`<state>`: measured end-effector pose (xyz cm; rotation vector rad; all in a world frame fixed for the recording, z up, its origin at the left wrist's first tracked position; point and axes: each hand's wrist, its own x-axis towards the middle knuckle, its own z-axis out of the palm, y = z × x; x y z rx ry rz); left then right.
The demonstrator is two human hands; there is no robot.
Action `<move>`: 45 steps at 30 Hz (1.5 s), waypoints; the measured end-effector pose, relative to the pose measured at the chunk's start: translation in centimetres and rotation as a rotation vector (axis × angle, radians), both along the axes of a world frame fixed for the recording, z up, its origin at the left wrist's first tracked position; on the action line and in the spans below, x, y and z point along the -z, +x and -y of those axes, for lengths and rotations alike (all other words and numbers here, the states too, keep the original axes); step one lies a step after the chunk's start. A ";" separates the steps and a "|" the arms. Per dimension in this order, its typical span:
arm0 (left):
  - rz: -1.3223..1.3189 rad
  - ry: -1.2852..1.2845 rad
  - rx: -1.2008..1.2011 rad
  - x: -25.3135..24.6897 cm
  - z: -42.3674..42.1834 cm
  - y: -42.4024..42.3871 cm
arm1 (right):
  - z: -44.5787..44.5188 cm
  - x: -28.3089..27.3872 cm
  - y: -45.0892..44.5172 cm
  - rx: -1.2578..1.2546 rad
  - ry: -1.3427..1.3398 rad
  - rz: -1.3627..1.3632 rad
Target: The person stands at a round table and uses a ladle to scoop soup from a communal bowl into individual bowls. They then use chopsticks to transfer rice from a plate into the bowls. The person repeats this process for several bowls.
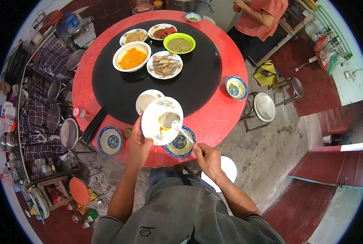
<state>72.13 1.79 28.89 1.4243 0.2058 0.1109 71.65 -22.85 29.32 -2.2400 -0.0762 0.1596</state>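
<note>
My left hand (139, 145) grips the rim of a white floral plate (152, 113), which is tilted and bears bits of yellow and red food. With my right hand (208, 160) I hold a metal spoon (170, 120) by its handle, its bowl over the plate. Partly hidden below the plate is a blue-rimmed bowl (180, 152) on the red table's near edge. Another white bowl (147, 99) shows behind the plate, on the black turntable (120, 100). Left of my left hand stands another blue-patterned bowl (110, 141), beside a small jar (128, 133).
The turntable carries a bowl of orange food (132, 58), a plate of fish (165, 65), a green bowl of soup (179, 43) and other dishes. Black chopsticks (94, 125) lie at the left of the red table (213, 128). Stools (264, 106) surround it. A person (265, 18) stands beyond.
</note>
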 end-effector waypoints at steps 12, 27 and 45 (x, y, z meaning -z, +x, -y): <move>0.042 0.051 -0.005 0.7 -0.1 0.4 | 1.0 1.1 0.5 -0.103 -0.077 0.064; 0.008 -0.010 -0.014 0.5 -0.6 1.1 | 0.0 0.1 1.9 -0.058 -0.091 0.062; -0.012 -0.051 0.012 0.1 -0.7 1.3 | -2.7 -0.2 3.9 -0.093 0.143 0.002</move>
